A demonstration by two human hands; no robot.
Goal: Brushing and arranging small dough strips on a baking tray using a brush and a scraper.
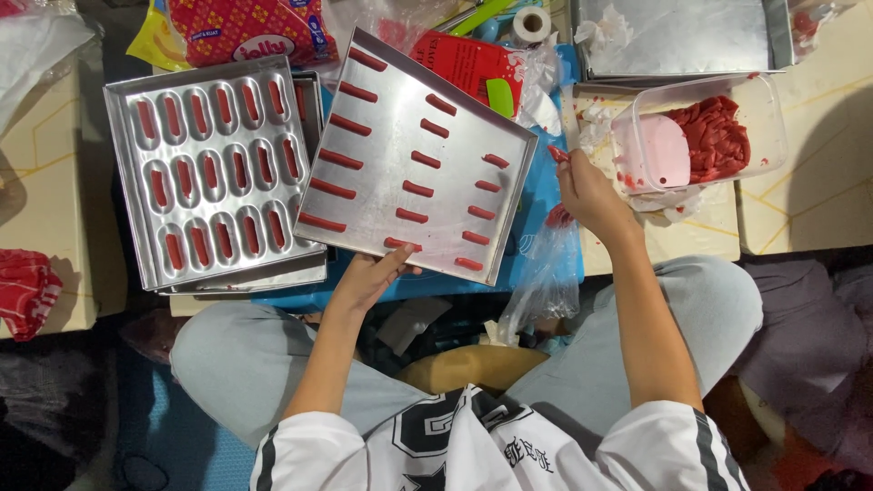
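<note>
The left hand [368,277] pinches the flat metal tray [382,118] at its six o'clock edge; stiff, light, probably slippery. The right hand [587,191], at three o'clock, pinches a soft red strip [556,154].

A single head-worn camera looks almost straight down from above the seated person, close over their lap, arms and a low work surface. Its top edge faces away from the person.
</note>
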